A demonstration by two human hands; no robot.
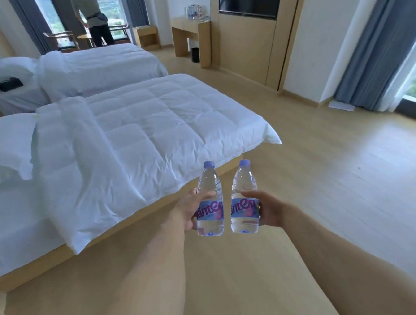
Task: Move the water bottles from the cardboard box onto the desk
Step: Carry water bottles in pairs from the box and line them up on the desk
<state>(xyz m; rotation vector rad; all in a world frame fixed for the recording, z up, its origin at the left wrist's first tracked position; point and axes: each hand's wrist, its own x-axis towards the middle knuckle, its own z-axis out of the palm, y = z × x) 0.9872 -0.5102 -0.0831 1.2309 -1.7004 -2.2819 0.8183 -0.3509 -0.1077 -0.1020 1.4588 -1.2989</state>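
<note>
Head view: left hand [190,214] and right hand [267,208] each clamp an upright bottle, left bottle [209,199], right bottle [244,197]; bench [188,32] lies well ahead across the room.

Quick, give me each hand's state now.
Left hand: grips left water bottle.
Right hand: grips right water bottle.

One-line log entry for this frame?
stage: carrying | left hand: holds left bottle | right hand: holds right bottle | desk: far ahead | box: unseen
</note>
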